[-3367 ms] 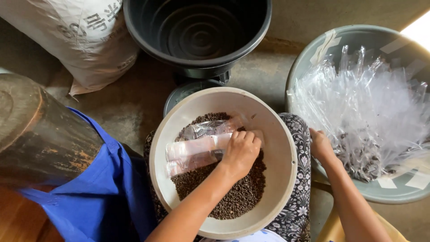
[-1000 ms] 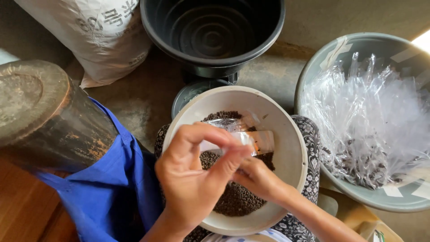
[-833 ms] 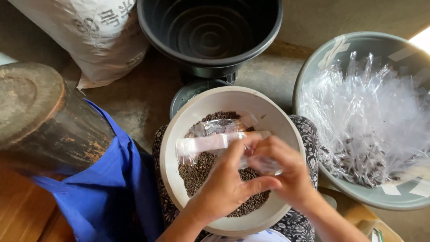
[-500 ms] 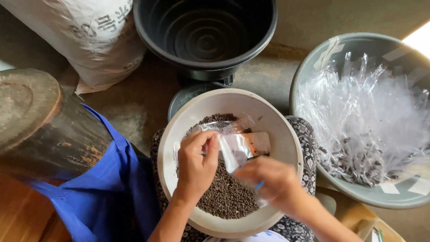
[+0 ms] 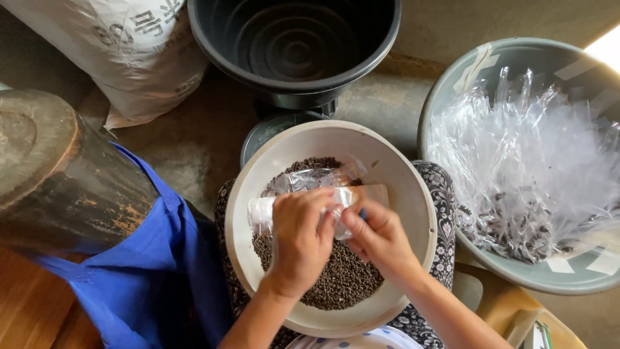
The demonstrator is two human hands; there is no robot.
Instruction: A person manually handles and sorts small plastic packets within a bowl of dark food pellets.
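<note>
A cream bowl on my lap holds a heap of small dark brown pellets. Over it, my left hand and my right hand both grip a small clear plastic bag. My left hand closes around the bag's middle; my right hand pinches its right end near a pale scoop that lies against the bowl's wall. The bag's left end sticks out past my left hand.
A grey tub at the right is filled with clear plastic bags holding pellets. A black tub stands behind the bowl, a white sack at the back left. A dark wooden post and blue cloth lie to the left.
My hands were apart, the left holding the bag over the bowl; now both have closed together on the bag just above the pellets.
</note>
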